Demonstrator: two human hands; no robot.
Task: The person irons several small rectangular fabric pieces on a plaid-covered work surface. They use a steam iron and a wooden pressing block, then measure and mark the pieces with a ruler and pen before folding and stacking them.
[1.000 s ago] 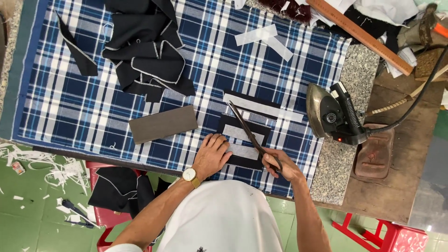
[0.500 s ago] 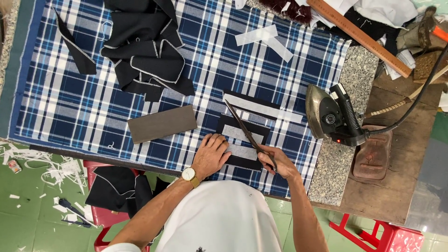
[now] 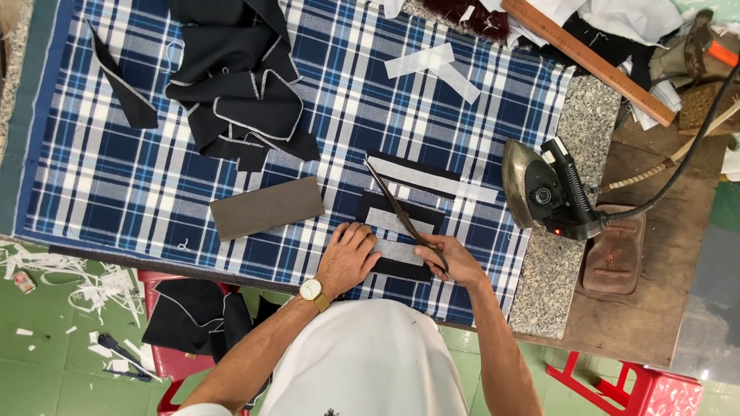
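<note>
Scissors (image 3: 401, 212) slid left since earlier; your right hand (image 3: 455, 262) grips handles, blades diagonal up-left over black fabric piece (image 3: 401, 266); left hand (image 3: 348, 258) flat, pressing it.

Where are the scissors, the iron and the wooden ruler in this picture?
scissors (image 3: 397, 208), head view, on the long blades.
iron (image 3: 528, 189), head view, on its metal body.
wooden ruler (image 3: 590, 62), head view, along its middle.

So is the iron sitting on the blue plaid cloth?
No, the iron rests on the bare speckled stone slab, just past the right edge of the plaid cloth.
</note>
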